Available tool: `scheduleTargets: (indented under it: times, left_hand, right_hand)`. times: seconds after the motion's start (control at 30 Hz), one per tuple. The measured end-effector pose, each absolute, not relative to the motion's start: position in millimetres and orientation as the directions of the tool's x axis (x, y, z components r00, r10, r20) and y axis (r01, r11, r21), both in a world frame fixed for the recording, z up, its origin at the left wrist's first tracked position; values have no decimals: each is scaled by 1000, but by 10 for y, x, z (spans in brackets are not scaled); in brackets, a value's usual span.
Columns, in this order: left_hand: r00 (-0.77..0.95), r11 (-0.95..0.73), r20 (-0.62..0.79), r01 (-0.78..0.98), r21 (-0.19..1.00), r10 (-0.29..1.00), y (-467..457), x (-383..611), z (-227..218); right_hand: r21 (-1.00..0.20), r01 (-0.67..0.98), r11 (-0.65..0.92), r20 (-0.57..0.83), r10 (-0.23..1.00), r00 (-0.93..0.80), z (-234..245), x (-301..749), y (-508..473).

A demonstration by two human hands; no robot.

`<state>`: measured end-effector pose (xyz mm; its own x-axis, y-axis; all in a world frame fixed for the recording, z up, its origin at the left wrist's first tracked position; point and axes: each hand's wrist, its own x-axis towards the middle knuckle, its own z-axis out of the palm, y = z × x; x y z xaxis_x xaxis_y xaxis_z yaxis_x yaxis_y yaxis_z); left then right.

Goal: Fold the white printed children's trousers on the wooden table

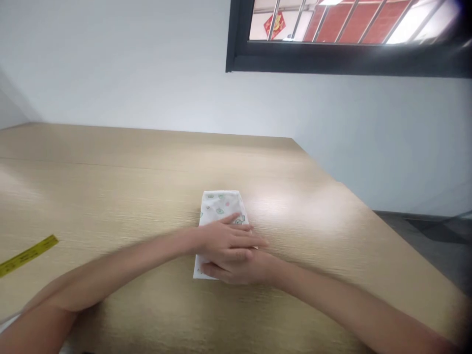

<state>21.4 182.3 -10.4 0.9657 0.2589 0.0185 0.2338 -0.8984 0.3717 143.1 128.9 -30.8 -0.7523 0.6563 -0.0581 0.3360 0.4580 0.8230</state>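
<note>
Both forearms are seen held low over the worktop [110,206], the left forearm [121,268] entering from lower left, the right forearm [354,307] from lower right, meeting at mid-frame. A folded white cloth [220,206] with small green and pink print is laid flat under the hands, its long side running away from the body. The left hand [224,241] is held palm down and open, fingers extended to the right and slightly spread, resting across the cloth. The right hand [245,268] is also palm down, fingers pointing left, set just below the left hand and over the near end of the cloth, with its fingers partly hidden. No grip is seen on either hand, the cloth only being covered by them. A yellow measuring strip [27,255] is lying on the worktop well apart to the left. A dark-framed window [346,61] is seen above, in the white wall
</note>
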Motion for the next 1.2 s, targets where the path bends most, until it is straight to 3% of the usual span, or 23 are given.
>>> scheduleTargets:
  times: [0.07, 0.17, 0.27, 0.37, 0.47, 0.53, 0.63, 0.77, 0.83, 0.9, 1.03, 1.2]
  left_hand:
    - [955, -918, 46, 267, 292, 293, 2047, 130, -181]
    - [904, -908, 140, 378, 182, 405, 2361, -14, -256]
    - [826, -836, 183, 482, 263, 534, 2560, -111, -307]
    - [725, -694, 159, 536, 481, 670, 2664, -163, -348]
    - [609, -604, 200, 584, 542, 768, 2681, -205, -378]
    - [526, -576, 262, 621, 531, 809, 2629, -235, -395]
    - [468, -606, 385, 641, 471, 795, 2447, -281, -412]
    - [658, -855, 555, 459, 240, 509, 2085, -342, -395]
    - [763, -923, 521, 318, 214, 384, 1904, -376, -366]
    - [832, -938, 444, 242, 247, 332, 1749, -411, -337]
    - [864, -921, 339, 296, 254, 372, 1530, -462, -319]
    - [867, -905, 264, 391, 166, 422, 1409, -475, -341]
  right_hand:
    - [438, 412, 799, 49, 437, -898, -225, 1400, 1344]
    - [-35, 361, 932, 176, 361, -916, -193, 1360, 1332]
    - [-210, 231, 950, 209, 275, -939, -261, 1316, 1175]
    - [-265, 111, 958, 236, 176, -956, -296, 1269, 1000]
    - [-319, -12, 948, 250, 72, -966, -229, 1269, 942]
    - [-376, -53, 925, 310, 72, -948, -154, 1327, 1014]
    - [-410, 24, 912, 458, 228, -860, -83, 1524, 1293]
    - [-250, 296, 922, 558, 387, -734, -171, 1887, 1743]
    - [-224, 359, 906, 541, 422, -727, -249, 2038, 1860]
    - [-286, 360, 888, 482, 458, -747, -298, 2151, 1866]
    - [-422, 361, 831, 287, 501, -817, -287, 2296, 1671]
    - [-392, 368, 843, 214, 473, -855, -293, 2345, 1474]
